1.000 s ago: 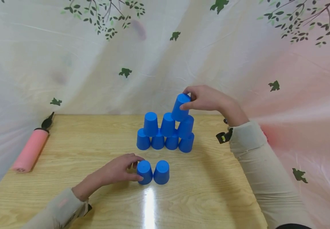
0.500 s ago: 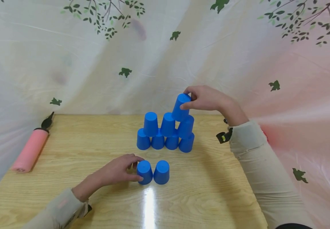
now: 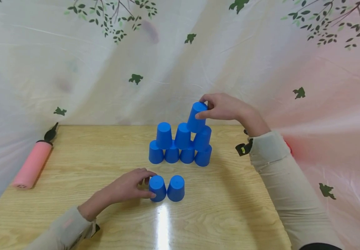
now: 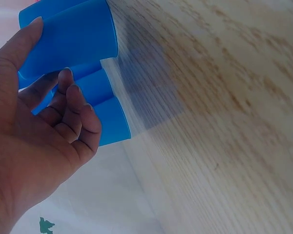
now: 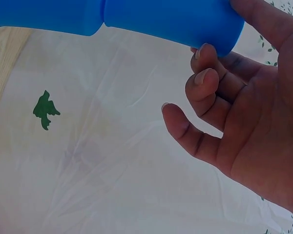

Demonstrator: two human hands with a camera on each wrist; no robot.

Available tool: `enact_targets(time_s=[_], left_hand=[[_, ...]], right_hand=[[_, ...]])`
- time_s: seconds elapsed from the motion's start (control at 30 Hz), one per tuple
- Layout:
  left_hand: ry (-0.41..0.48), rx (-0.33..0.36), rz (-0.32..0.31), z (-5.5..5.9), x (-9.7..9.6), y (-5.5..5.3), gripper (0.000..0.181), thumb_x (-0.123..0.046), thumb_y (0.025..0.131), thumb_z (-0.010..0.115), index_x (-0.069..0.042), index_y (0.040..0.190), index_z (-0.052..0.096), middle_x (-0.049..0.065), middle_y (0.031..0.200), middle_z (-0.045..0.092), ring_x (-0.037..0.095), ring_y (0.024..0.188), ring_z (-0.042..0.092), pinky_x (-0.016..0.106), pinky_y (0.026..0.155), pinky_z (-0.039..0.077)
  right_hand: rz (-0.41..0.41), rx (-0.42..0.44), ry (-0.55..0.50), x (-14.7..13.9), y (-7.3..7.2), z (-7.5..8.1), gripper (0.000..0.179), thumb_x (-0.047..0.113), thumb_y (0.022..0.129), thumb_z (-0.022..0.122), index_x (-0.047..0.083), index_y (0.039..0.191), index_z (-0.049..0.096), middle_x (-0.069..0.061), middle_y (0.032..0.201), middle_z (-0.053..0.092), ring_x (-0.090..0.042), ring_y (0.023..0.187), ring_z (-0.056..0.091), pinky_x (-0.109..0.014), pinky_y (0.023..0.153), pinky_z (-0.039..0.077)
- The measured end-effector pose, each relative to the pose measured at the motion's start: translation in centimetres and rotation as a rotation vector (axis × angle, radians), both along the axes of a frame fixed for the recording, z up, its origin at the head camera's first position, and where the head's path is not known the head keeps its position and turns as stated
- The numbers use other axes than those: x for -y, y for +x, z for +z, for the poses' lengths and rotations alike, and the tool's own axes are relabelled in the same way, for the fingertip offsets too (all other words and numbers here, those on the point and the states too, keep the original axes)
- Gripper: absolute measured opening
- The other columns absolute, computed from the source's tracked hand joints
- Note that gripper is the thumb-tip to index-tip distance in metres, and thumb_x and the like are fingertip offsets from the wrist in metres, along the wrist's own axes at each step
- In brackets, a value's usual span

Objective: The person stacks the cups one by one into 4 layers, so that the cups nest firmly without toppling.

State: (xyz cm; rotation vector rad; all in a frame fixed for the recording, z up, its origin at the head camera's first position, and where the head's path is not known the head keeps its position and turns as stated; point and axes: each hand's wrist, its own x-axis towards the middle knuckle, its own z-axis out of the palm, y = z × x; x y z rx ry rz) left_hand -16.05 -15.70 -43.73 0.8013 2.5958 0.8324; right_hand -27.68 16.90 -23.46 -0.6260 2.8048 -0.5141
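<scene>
Blue plastic cups stand upside down on the wooden table. At the back, a bottom row of several cups [image 3: 172,155] carries a second row of three cups [image 3: 164,135]. My right hand [image 3: 222,107] pinches a top cup [image 3: 195,121] near its base; it is slightly tilted and sits over the middle and right cups of the second row. Nearer to me, my left hand [image 3: 123,185] holds the left one of two front cups [image 3: 157,189] between thumb and fingers. Beside it stands the other front cup [image 3: 176,189]. In the right wrist view, the held cup [image 5: 171,22] meets a cup below.
A pink hand pump [image 3: 33,165] with a black nozzle lies at the table's left side. Behind the wooden table [image 3: 105,146] hangs a pale curtain [image 3: 105,90] with printed leaves. The second-row right cup [image 3: 203,138] leans a little.
</scene>
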Motion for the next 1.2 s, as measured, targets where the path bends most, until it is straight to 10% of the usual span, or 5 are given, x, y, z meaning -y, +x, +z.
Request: enact_targets(time_s=[0.9,1.2], left_hand=[[-0.012,-0.01,-0.006,0.3,-0.3,0.0,0.063,-0.056,0.083,0.076,-0.019,0.131,0.062,-0.009,0.106,0.062,0.013,0.099,0.056,0.033,0.083,0.05],[-0.011,-0.004,-0.013,0.3,-0.4,-0.1,0.062,-0.055,0.083,0.076,-0.018,0.13,0.062,-0.008,0.108,0.063,0.013,0.101,0.057,0.035,0.085,0.052]], right_hand=[[0.018,-0.015,-0.018,-1.4,0.3,-0.2,0.065,0.05,0.091,0.067,0.013,0.141,0.049,-0.01,0.112,0.069,-0.026,0.098,0.064,-0.041,0.082,0.054],[-0.028,-0.114,0.096,-3.1,3.4,0.3,0.072,0.058,0.092,0.062,0.017,0.149,0.042,-0.006,0.091,0.062,-0.022,0.074,0.058,-0.032,0.061,0.047]])
